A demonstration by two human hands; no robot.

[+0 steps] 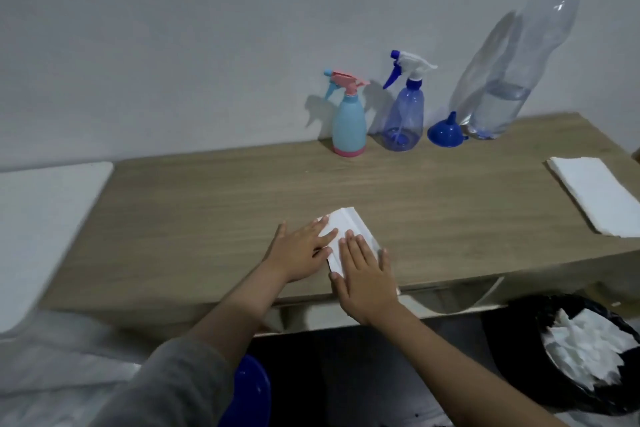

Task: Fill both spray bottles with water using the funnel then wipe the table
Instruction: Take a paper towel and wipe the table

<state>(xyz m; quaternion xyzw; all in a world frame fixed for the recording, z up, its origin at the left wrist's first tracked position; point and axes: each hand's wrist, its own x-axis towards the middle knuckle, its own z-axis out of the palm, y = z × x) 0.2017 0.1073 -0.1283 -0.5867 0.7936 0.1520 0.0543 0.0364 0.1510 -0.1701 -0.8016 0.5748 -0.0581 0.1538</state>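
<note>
Fingers (325, 236) of the left hand (298, 251) lie straight and flat on the folded paper towel (346, 229); right hand (365, 276) likewise flat, palm down on its near half — both pressing, neither pinching. Towel sits lower centre of the frame, near the front edge of the wooden table (207, 204). Judgement: thin, soft, light, no stiffness; it will bunch or tear when wet, so drive it with flat palm pressure over the folded stack, not by a corner. Behind it, upper centre-right against the wall: pale blue spray bottle (349, 121) with pink trim, translucent blue spray bottle (404, 114), blue funnel (446, 133) mouth-down just beside the big clear water bottle (509, 80), which looks partly filled. Both sprayers have heads on. Hard to make out: fill level in the opaque pale bottle cannot be seen, and the translucent one is not clear either; any wet patches on the tabletop don't show in this dim light. A second stack of towels (599, 198) is cut off at the right edge. Black bin (519, 329) with white crumpled paper, lower right, partly out of frame — a blue object (249, 392) at the bottom centre is half hidden by the left sleeve.
</note>
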